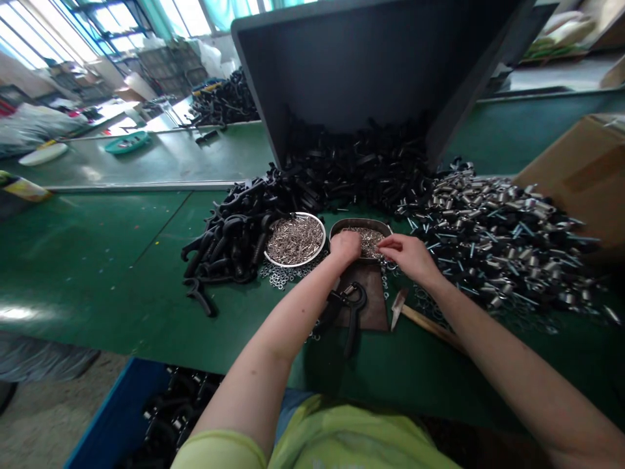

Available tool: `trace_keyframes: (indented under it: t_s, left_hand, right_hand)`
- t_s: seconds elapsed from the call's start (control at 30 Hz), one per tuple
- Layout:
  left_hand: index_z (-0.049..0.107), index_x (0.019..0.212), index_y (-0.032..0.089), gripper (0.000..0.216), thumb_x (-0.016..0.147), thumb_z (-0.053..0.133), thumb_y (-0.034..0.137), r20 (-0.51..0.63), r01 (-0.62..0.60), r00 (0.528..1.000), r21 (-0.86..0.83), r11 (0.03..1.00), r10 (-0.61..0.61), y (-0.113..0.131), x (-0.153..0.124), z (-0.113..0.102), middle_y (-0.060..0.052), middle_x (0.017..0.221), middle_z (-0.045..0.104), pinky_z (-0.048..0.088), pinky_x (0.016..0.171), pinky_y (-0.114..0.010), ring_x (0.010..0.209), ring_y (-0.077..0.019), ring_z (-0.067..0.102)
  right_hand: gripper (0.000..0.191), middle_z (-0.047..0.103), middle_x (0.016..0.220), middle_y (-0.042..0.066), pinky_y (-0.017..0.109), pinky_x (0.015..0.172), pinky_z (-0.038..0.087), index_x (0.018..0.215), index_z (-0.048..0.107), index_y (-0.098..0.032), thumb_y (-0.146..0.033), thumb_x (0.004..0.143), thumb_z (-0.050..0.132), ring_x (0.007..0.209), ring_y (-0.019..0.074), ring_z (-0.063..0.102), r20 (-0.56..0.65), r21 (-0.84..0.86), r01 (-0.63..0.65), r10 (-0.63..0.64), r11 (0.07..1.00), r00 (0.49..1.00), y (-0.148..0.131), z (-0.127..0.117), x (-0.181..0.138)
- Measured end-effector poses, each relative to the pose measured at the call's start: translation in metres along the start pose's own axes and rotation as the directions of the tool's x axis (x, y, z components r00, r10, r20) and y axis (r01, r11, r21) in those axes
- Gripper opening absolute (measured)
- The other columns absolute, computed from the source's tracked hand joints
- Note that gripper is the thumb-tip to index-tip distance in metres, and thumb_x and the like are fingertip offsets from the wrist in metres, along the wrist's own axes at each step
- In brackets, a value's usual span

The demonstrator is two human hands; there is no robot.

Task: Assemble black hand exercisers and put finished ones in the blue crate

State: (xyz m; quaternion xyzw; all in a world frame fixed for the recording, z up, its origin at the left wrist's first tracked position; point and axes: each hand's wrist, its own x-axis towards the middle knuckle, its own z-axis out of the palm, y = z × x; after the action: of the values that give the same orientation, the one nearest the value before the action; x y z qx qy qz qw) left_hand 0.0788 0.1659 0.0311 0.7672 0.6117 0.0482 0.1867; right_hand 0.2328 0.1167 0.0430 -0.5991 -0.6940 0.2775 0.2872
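My left hand (344, 247) is curled at the near rim of a dark metal dish (342, 226) filled with small metal washers or nuts; its fingers are closed, and what they grip is hidden. My right hand (407, 253) reaches over the same dish from the right, thumb and fingers pinched on a tiny piece I cannot make out. A black plastic hook-shaped part (347, 306) lies on a brown pad (374, 306) just below my hands. A round silver dish (295, 240) heaped with small metal screws sits to the left.
A big heap of black plastic parts (312, 189) spills from a tilted grey bin (361, 65) onto the green table (97, 254). Metal sleeves and bolts (498, 228) pile up at the right. A hammer (424, 322) lies near my right forearm. A cardboard box (586, 169) stands far right, and a blue crate (122, 417) sits below.
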Motion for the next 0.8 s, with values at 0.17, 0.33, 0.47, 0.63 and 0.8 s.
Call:
trace_keyframes:
  t_s: [0.17, 0.33, 0.47, 0.63, 0.8]
  left_hand:
    - [0.072, 0.092, 0.018, 0.021, 0.082, 0.055, 0.026, -0.067, -0.019, 0.998, -0.172, 0.985, 0.008, -0.008, -0.01, -0.003, -0.012, 0.095, 0.07, 0.045, 0.086, -0.035, 0.095, -0.0238, 0.062]
    - [0.07, 0.095, 0.016, 0.023, 0.081, 0.058, 0.03, -0.117, -0.054, 0.993, -0.427, 0.903, 0.004, -0.016, -0.024, -0.012, -0.005, 0.087, 0.071, 0.047, 0.076, -0.025, 0.079, -0.014, 0.063]
    - [0.066, 0.088, 0.012, 0.023, 0.071, 0.07, 0.026, -0.003, 0.043, 0.993, -0.914, 0.403, -0.114, -0.034, -0.057, -0.016, -0.003, 0.073, 0.067, 0.048, 0.061, -0.023, 0.06, -0.0087, 0.058]
    - [0.062, 0.076, 0.013, 0.031, 0.056, 0.081, 0.026, 0.17, 0.171, 0.972, -0.985, -0.01, -0.159, -0.065, -0.11, -0.007, -0.001, 0.07, 0.065, 0.048, 0.057, -0.019, 0.059, -0.0074, 0.059]
    - [0.062, 0.077, 0.013, 0.034, 0.056, 0.082, 0.032, 0.241, 0.243, 0.952, -0.97, -0.01, -0.19, -0.077, -0.146, 0.007, -0.004, 0.075, 0.069, 0.05, 0.061, -0.022, 0.064, -0.0105, 0.062]
  right_hand:
    - [0.013, 0.069, 0.07, 0.001, 0.028, 0.057, 0.049, 0.079, 0.063, -0.02, -0.031, 0.073, 0.063, 0.058, 0.015, 0.061, 0.136, 0.259, -0.06, 0.025, 0.964, 0.99, -0.004, 0.016, -0.032]
    - [0.009, 0.068, 0.073, 0.0, 0.027, 0.066, 0.047, 0.075, 0.065, -0.019, -0.027, 0.073, 0.062, 0.069, 0.0151, 0.063, 0.226, 0.165, 0.056, -0.093, 0.985, 0.97, -0.003, 0.042, -0.043]
    - [0.007, 0.066, 0.079, 0.001, 0.027, 0.071, 0.045, 0.072, 0.066, -0.019, -0.023, 0.073, 0.062, 0.074, 0.0148, 0.061, 0.235, 0.114, 0.107, -0.131, 0.988, 0.963, -0.003, 0.05, -0.038]
    - [0.007, 0.065, 0.077, 0.001, 0.026, 0.07, 0.043, 0.071, 0.067, -0.019, -0.022, 0.073, 0.062, 0.073, 0.0146, 0.059, 0.277, 0.034, 0.157, -0.16, 0.987, 0.947, -0.008, 0.05, -0.033]
    - [0.004, 0.065, 0.076, 0.001, 0.026, 0.067, 0.04, 0.068, 0.067, -0.019, -0.02, 0.071, 0.064, 0.073, 0.015, 0.057, 0.341, -0.068, 0.179, -0.145, 0.982, 0.929, -0.017, 0.047, -0.026]
